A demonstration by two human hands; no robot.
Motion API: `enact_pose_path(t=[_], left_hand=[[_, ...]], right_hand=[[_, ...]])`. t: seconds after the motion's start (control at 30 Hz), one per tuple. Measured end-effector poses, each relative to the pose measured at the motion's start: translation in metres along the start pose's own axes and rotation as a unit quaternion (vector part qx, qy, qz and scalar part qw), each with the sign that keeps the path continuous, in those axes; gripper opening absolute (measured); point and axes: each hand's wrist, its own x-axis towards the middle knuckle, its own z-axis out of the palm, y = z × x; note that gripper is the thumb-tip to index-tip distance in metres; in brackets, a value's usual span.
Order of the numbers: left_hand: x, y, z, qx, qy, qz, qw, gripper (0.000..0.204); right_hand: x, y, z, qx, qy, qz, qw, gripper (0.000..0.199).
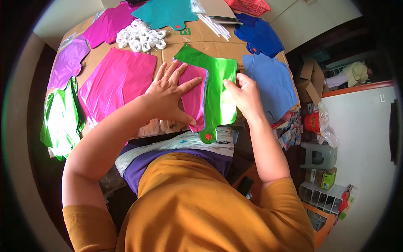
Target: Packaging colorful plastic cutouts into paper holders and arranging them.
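A flat green foil balloon (222, 96), uninflated, lies at the table's near edge, its rounded tab with a red dot hanging toward me. Over its left part is a smaller pink foil piece (195, 103) with a blue rim, which looks folded. My left hand (166, 90) presses on this pink piece, palm down with fingers spread; a ring is on one finger. At the green balloon's right edge, my right hand (247, 95) pinches the foil between thumb and curled fingers. Left of my left hand lies a large pink foil sheet (119, 80).
Cardboard (201, 38) covers the table. Around it lie a blue foil sheet (270, 84), dark blue (260, 35), teal (163, 14), magenta (107, 25), purple (69, 63) and green foils (63, 119). White string coils (140, 37), white sticks (214, 26) and a red basket (249, 6) sit farther back.
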Motion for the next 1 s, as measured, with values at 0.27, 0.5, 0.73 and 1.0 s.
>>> enact_pose_path(t=[0.27, 0.5, 0.73, 1.0], left_hand=[[-0.001, -0.005, 0.012, 0.0, 0.02, -0.02, 1.0, 0.134], [-0.004, -0.005, 0.014, -0.072, 0.077, -0.024, 0.994, 0.136], [-0.003, -0.004, 0.009, -0.106, 0.092, -0.02, 0.99, 0.136], [-0.003, -0.005, 0.011, -0.114, 0.103, -0.015, 0.988, 0.137]], right_hand=[[-0.041, -0.02, 0.051, -0.22, -0.015, -0.29, 0.931, 0.058], [-0.047, -0.012, 0.071, -0.362, -0.064, -0.296, 0.881, 0.068], [-0.046, -0.009, 0.068, -0.376, -0.06, -0.296, 0.876, 0.069], [-0.046, -0.01, 0.069, -0.371, -0.062, -0.294, 0.879, 0.071]])
